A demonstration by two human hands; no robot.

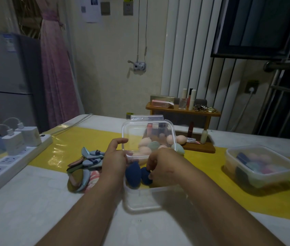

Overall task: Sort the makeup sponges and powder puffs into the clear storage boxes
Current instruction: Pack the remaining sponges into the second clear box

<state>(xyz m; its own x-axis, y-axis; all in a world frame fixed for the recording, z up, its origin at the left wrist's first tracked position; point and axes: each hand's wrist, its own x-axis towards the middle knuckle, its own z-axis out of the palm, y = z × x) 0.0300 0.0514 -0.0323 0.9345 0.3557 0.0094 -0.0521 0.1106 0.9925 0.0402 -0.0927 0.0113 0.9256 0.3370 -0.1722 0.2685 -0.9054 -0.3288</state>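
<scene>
Two navy sponges (132, 172) sit at the near clear box's (140, 199) far rim. Right grip (163, 166) pinches the right-hand sponge (146, 176); left grip (114, 157) holds a tilted clear box (133, 128) beyond. The foam looks soft and light, so pinch its belly.

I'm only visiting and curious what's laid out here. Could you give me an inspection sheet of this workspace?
Surface: table under a white cloth with a yellow runner.
Job's things: open clear box nearest; two dark blue sponges at its far side; pink and green sponges loose beyond; powder puffs piled left; filled box right.
Clutter: wooden shelf of cosmetics.
Grippers: left hand holds a clear lid tilted up; right hand pinches one of the dark blue sponges.
Cables: power strip with plugged chargers and white leads, left.
Surroundings: fridge, pink fabric, dark window.
</scene>
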